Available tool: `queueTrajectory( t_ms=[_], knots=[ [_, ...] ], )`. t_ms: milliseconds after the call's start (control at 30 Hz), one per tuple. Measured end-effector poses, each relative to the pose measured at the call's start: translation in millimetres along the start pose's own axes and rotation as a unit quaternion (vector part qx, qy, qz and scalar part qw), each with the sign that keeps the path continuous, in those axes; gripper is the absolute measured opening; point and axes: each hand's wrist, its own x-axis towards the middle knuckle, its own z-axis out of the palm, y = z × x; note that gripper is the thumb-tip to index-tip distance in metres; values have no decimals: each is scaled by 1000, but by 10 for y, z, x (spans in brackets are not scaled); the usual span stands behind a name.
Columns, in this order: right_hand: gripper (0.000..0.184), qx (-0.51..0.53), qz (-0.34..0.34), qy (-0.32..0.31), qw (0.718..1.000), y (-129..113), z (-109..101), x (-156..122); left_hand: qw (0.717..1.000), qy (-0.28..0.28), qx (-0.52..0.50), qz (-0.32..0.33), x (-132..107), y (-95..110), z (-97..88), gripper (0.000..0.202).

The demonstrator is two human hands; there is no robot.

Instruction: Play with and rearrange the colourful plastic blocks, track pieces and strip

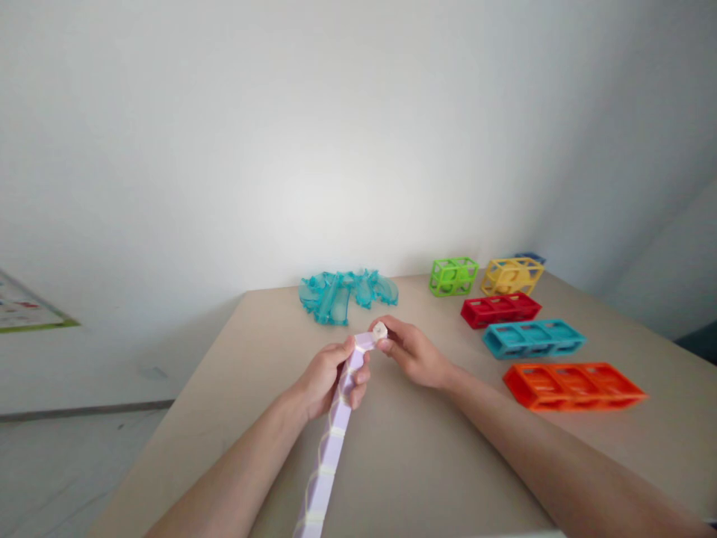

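A long pale purple strip (331, 450) made of jointed segments, with yellowish-white lines across them, runs from the bottom edge up to my hands. My left hand (329, 373) is wrapped around its upper part, the thumb lying near the bend. Past that bend, the short end section turns right toward my right hand (415, 351). Between my right thumb and fingers sits a small white roundish piece (380, 331) at the strip's end. Whether this piece is fixed to the strip I cannot tell. The strip's lower end is out of view.
Translucent teal plastic pieces (336, 299) lie at the table's back. To the right stand open-framed blocks: green (453, 276), yellow (511, 277), red (500, 309), blue (533, 342) and orange (574, 386). A white wall (336, 149) rises behind the beige table (235, 418).
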Motion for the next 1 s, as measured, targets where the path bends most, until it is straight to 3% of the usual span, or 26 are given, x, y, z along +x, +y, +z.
queueTrajectory(
  t_ms=[133,233,333,433,533,600,700,900,1000],
  knots=[
    [37,44,-29,-39,998,-54,-54,-10,983,-124,-78,-115,-19,23,-84,36],
    [40,74,-34,-42,996,-79,-69,-6,975,-163,-90,-124,-16,5,-88,36],
    [42,118,-4,-21,993,-57,-35,7,985,-130,-81,-78,2,-30,-24,35],
    [46,145,45,24,988,-14,22,21,998,-53,-43,12,30,-61,56,30],
    [50,100,120,64,986,9,72,30,992,36,21,121,56,-79,98,22],
    [50,75,165,52,982,13,99,30,984,72,63,152,64,-86,109,22],
    [47,85,188,20,978,19,140,23,981,81,109,139,59,-98,125,29],
    [48,175,206,-13,963,14,189,29,989,21,126,69,53,-175,143,45],
    [48,215,248,-30,944,-15,165,50,986,24,151,71,62,-202,138,44]
  ],
)
